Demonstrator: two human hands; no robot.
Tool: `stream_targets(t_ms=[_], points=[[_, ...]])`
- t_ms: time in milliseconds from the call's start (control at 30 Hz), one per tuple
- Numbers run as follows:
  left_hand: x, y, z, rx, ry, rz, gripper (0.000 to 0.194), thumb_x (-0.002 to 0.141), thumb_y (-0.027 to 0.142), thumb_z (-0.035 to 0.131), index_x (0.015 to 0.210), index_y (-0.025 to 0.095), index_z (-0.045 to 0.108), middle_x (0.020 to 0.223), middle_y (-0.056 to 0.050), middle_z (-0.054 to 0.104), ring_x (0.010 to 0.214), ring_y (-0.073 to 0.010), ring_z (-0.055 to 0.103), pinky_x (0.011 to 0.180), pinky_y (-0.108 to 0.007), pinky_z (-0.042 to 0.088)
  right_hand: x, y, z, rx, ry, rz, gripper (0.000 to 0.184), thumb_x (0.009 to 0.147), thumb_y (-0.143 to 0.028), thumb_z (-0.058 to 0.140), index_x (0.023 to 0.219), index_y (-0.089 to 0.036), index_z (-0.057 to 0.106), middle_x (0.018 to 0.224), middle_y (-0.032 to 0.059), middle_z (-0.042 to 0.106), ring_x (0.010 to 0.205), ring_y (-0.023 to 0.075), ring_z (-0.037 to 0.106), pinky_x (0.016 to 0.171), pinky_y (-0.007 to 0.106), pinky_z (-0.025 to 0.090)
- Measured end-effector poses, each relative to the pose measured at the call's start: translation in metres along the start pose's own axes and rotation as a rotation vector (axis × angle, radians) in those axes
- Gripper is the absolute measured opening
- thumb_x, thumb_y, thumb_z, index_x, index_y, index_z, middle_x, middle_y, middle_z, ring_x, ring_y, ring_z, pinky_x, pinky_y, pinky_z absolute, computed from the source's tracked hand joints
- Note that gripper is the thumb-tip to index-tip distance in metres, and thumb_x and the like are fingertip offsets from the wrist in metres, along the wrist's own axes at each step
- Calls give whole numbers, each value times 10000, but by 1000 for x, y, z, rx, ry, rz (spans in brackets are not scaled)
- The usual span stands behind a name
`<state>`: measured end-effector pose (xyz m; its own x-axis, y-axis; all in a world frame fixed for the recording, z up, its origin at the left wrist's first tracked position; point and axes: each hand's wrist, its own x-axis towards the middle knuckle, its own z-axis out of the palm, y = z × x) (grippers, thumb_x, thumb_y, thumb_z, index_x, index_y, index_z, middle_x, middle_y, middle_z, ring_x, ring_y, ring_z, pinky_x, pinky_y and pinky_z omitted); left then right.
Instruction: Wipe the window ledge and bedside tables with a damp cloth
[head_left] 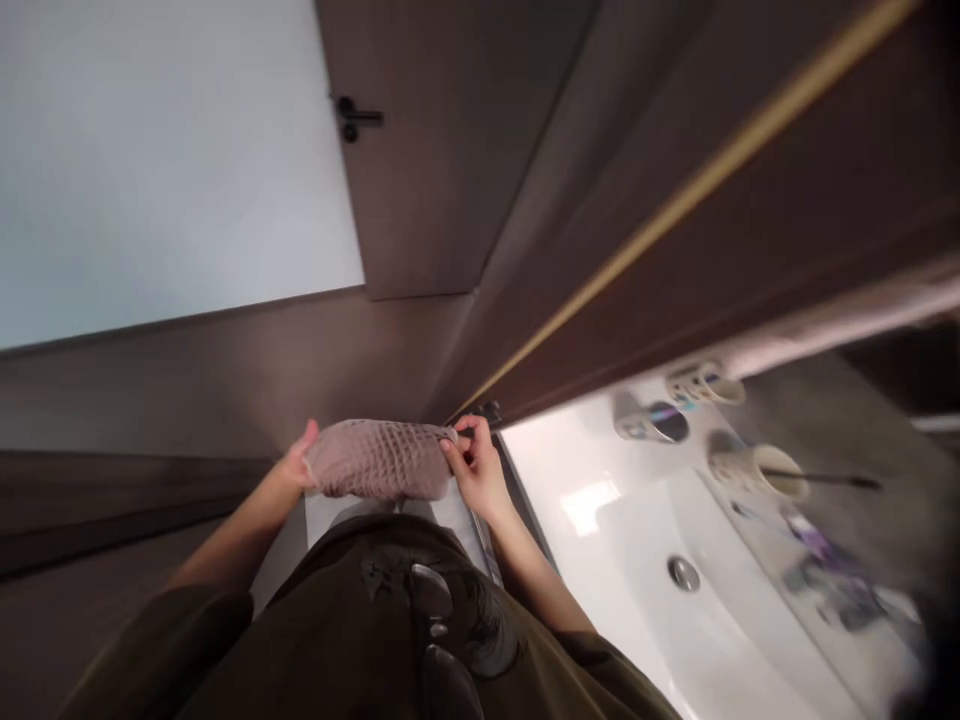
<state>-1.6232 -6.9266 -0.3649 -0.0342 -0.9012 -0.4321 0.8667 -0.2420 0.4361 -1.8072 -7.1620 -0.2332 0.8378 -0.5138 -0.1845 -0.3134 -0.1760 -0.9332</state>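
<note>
By glossy basin (637, 545), oblong waffle-text. pink cloth (386, 460), R hand (478, 474) pinching corner, L hand (299, 461) at end, grip unclear

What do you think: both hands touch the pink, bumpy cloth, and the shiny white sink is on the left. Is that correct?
No: the head view shows the shiny white sink on the right. The left hand and right hand do touch the pink, bumpy cloth.

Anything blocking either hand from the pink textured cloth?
Nothing visible. The left hand is against one end of the pink textured cloth, the right hand pinches the other. The sink sits off to the right, not between them.
</note>
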Motion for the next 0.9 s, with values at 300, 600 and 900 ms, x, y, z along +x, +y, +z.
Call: stream_targets(t_ms=[300, 600, 900], points=[[-47, 32, -80, -99, 515, 439, 585, 768, 343, 710, 1314, 214, 544, 1109, -90, 688, 885, -173, 661, 806, -302, 511, 109, 21, 73, -299, -78, -117, 368, 853, -445, 558, 1110, -211, 682, 606, -32, 602, 508, 139, 524, 572, 259, 461], [-88, 179, -172, 701, 1017, 479, 350, 627, 181, 753, 975, 178, 722, 1006, -72, 644, 859, -178, 608, 869, -353, 478, 255, -8, 205, -561, -68, -373, 351, 892, -422, 464, 840, -207, 736, 900, 112, 739, 774, 237, 686, 750, 362, 532], [-109, 357, -173, 936, 912, 669, 238, 820, 423, 573, 868, 193, 609, 746, 4, 620, 633, -129, 528, 586, -236, 398, 386, -89, 242, 227, -366, -121, 468, 844, -660, 513, 768, -230, 682, 899, 63, 722, 850, 227, 668, 781, 379, 533]])
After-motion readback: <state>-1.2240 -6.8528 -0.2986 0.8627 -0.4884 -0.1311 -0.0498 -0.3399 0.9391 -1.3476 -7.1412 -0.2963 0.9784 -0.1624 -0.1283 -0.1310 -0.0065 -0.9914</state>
